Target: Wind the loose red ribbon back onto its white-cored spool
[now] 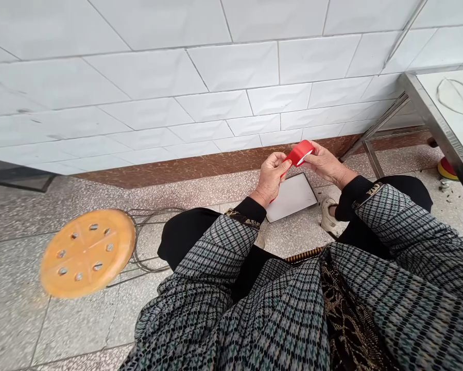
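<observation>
You have the roll of red tape (301, 150) up in front of you, above the floor and close to the wall (250, 64), with both hands on it. Your right hand (326, 164) holds the roll from its right side, thumb across the pale core and fingers behind. Your left hand (272, 174) has thumb and fingers closed on the red material at the left of the roll, and a little red shows below that pinch. How much tape is off the roll you cannot tell from here, since your left fingers cover most of it.

The step in hand seems to be working the free end away from the roll. The next move, as far as I can judge, calls for a firm left pinch and a lighter right hold, so the roll can turn while the strip stays flat. If the strip folds, it may stick to itself or to your fingers.

Below your hands, a pale flat panel (293, 197) with a dark edge lies on the floor, apart from the roll, with your white shoe (329, 215) just right of it. The orange stool (86, 251) stands well off to the left, and the metal-framed table (434, 116) to the right.
</observation>
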Tool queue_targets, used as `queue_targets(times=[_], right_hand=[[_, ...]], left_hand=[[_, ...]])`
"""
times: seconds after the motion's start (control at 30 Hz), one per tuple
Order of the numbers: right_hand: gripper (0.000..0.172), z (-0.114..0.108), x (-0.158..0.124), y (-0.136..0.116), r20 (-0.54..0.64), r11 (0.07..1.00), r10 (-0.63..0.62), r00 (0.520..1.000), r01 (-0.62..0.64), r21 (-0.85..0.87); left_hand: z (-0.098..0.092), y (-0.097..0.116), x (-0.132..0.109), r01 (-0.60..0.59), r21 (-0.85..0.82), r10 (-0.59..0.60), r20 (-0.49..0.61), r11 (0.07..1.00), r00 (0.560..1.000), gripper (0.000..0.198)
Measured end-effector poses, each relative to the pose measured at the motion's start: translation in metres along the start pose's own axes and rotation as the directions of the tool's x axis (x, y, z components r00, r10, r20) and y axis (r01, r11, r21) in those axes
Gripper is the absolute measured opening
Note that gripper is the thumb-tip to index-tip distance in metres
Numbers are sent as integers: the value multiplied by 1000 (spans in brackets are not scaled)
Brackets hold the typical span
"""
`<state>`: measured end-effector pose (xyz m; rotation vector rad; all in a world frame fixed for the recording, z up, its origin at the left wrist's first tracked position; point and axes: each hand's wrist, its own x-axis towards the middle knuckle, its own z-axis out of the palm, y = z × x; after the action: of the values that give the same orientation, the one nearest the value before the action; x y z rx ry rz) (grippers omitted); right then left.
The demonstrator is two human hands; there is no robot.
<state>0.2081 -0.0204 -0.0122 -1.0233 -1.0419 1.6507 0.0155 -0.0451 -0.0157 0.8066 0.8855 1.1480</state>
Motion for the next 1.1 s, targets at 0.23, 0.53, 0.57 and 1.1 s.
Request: queue_targets(times=[0.23,0.53,0.57,1.1], right_hand=[[45,-3,-3,2,57,999,26,998,-29,42],[42,-4,-4,1,94,988,128,987,-135,74],[42,-4,-5,1,92,988,132,987,-139,71],[37,-26,2,-3,501,210,-282,818,562,-800]], left_hand=[[-4,-8,-2,67,-95,-50,177,993,983,43],[-16,-12,4,93,82,-113,292,992,950,63],[-18,-12,5,97,102,-124,303,990,945,66],[-25,-2,4,251,245,-325,339,937,883,43]])
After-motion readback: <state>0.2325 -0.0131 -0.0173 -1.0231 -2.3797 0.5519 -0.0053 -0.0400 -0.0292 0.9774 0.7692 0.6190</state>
